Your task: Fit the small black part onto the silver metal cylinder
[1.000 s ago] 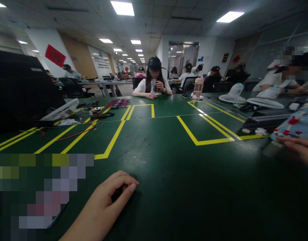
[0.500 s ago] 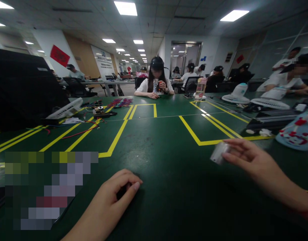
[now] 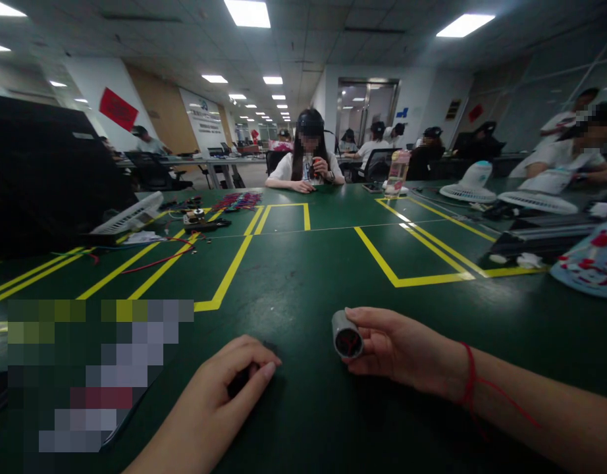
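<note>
My right hand [image 3: 399, 349] holds a small grey cylinder [image 3: 345, 334], its dark open end facing me with something red inside. It hovers just above the green table [image 3: 303, 276], near the middle front. My left hand [image 3: 224, 388] rests on the table with its fingers curled over a small dark object [image 3: 241, 380] that I cannot make out. A red string circles my right wrist.
Yellow tape lines [image 3: 224, 280] mark boxes on the table. Wires and small parts [image 3: 195, 220] lie at the back left beside a black monitor [image 3: 47, 178]. White fans [image 3: 469, 184] and a patterned blue thing [image 3: 592, 263] sit at the right. A seated person [image 3: 308, 155] works opposite.
My right hand came in from the far right edge toward the middle, carrying the grey cylinder, and turned its open end toward me. My left hand stayed put.
</note>
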`<action>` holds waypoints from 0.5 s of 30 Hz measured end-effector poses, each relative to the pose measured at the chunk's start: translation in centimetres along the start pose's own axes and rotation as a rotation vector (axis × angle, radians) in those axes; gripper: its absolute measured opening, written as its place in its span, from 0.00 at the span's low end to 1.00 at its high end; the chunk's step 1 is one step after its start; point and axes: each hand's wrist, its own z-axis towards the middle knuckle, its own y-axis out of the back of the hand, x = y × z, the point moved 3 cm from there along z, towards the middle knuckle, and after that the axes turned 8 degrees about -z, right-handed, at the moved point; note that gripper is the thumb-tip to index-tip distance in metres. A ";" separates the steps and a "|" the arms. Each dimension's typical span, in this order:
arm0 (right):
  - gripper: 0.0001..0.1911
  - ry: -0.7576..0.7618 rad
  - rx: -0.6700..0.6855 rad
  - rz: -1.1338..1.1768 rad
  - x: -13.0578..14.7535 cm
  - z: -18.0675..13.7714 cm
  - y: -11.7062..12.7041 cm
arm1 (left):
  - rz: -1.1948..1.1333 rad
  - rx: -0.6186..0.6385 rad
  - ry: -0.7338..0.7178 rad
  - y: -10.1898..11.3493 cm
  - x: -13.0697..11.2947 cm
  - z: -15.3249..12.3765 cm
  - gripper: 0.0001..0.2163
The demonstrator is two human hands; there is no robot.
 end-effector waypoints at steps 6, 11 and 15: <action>0.27 0.450 -0.204 -0.567 0.5 -0.5 -0.2 | -0.004 -0.013 -0.002 0.2 -0.1 0.3 0.09; 0.16 0.868 -0.261 -1.198 0.3 -1.3 -1.4 | 0.000 -0.093 -0.047 -0.2 -1.8 1.2 0.08; 0.24 0.859 -0.286 -1.213 -0.7 -0.9 -0.9 | -0.036 -0.065 -0.164 -1.6 -4.4 2.7 0.10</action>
